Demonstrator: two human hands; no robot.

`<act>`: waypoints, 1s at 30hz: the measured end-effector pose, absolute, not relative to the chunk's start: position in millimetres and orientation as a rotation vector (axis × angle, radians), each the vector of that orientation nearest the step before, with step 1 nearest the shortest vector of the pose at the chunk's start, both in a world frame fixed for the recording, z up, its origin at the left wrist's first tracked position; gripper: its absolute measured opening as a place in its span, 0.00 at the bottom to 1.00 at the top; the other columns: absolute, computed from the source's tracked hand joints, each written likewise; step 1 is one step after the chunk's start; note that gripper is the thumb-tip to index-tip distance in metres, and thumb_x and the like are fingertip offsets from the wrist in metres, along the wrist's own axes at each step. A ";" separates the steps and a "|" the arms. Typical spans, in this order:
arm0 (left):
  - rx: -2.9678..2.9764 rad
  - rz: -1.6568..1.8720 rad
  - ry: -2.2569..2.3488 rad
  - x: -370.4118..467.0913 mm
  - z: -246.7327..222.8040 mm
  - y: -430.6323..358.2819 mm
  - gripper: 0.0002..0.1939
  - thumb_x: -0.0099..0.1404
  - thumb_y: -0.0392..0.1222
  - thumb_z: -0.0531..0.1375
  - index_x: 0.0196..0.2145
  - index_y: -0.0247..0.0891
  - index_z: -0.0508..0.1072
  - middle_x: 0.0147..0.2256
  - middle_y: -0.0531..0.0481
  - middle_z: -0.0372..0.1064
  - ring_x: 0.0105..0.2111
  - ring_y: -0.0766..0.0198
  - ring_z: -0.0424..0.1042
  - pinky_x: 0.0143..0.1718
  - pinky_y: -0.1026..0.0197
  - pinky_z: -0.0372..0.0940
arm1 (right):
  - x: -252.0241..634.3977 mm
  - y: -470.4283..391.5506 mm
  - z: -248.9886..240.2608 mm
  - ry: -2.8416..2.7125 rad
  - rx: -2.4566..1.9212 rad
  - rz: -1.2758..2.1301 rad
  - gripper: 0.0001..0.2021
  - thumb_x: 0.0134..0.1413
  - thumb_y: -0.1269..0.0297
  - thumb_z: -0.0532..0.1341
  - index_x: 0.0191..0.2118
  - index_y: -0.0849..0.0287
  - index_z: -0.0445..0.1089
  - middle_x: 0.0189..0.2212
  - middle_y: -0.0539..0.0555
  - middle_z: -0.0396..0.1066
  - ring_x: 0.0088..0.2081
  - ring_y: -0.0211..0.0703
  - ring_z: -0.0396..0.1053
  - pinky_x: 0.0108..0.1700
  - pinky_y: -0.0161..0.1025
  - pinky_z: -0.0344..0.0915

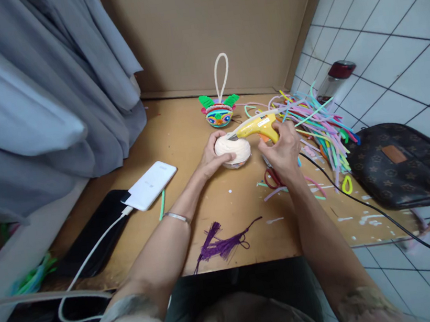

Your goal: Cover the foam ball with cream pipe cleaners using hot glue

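Observation:
My left hand (pixel 214 156) is wrapped round a cream ball (pixel 237 150) that looks wound in pipe cleaner, with the thumb across its front. In my right hand (pixel 282 149) is a yellow hot glue gun (pixel 260 126), gripped by its handle. Its nozzle points left and meets the top of the ball; whether it touches cannot be made out. A pale strand runs from the ball's top rightward past the gun. Behind the ball sits a colourful lion-head ornament (pixel 219 115) with green ears and a white loop. Red-handled scissors (pixel 271 177) lie below the right hand.
Many coloured pipe cleaners (pixel 321 126) are heaped at right, beside a brown patterned bag (pixel 409 164). The gun's black cord (pixel 363 202) crosses the table's right side. Purple tassels (pixel 222 245) lie near the front edge. A white power bank (pixel 152 185) and black phone (pixel 96 240) are at left.

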State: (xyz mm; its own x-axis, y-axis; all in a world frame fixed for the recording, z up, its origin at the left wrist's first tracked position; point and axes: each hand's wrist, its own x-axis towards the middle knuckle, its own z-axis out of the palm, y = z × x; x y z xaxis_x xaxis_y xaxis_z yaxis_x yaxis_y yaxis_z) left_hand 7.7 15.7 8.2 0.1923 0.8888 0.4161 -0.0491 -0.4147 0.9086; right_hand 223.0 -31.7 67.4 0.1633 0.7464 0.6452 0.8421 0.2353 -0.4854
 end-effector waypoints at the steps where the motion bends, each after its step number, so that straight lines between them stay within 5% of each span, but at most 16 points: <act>1: 1.593 1.356 0.811 7.4 8.7 15.7 0.41 0.43 0.57 0.74 0.52 0.42 0.67 0.49 0.47 0.73 0.47 0.54 0.75 0.48 0.56 0.73 | 222.8 -32.0 68.1 -1.595 -1.533 -0.127 0.18 0.52 0.59 0.62 0.49 0.56 0.69 0.48 0.61 0.68 0.49 0.57 0.68 0.50 0.54 0.70; 30: 1.418 1.214 0.671 2.9 7.3 15.0 0.42 0.42 0.50 0.75 0.54 0.40 0.67 0.44 0.51 0.72 0.42 0.59 0.71 0.41 0.63 0.65 | 228.7 -29.3 63.5 -1.627 -1.418 -0.272 0.14 0.53 0.56 0.64 0.45 0.54 0.69 0.43 0.56 0.69 0.42 0.52 0.69 0.43 0.49 0.70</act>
